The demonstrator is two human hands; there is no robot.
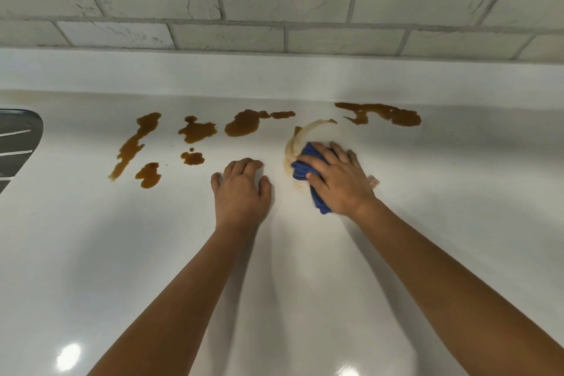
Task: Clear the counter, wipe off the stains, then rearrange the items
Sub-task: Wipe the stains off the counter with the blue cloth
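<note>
So the white desk (91, 253) looks already cleared, no loose items anywhere in view, so step one seems done. Only a grey sink corner (18, 143) shows at the far left, and a pale brick wall (274, 0) runs behind.

Wiping has barely started, I'd say. Most of the brown stains (195, 131) sit untouched in a row near the back edge, plus another long one (393, 114) off to the right. Just one pale smeared arc (297, 137) shows where the mess is half lifted.

The right hand (338, 183) presses down flat on a bunched blue cloth (305, 168), its grip spread over it, right at that smear. The left hand (241, 189) rests on the desk just beside it, its grip loosely bent and holding nothing.

Rearranging hasn't begun.
</note>
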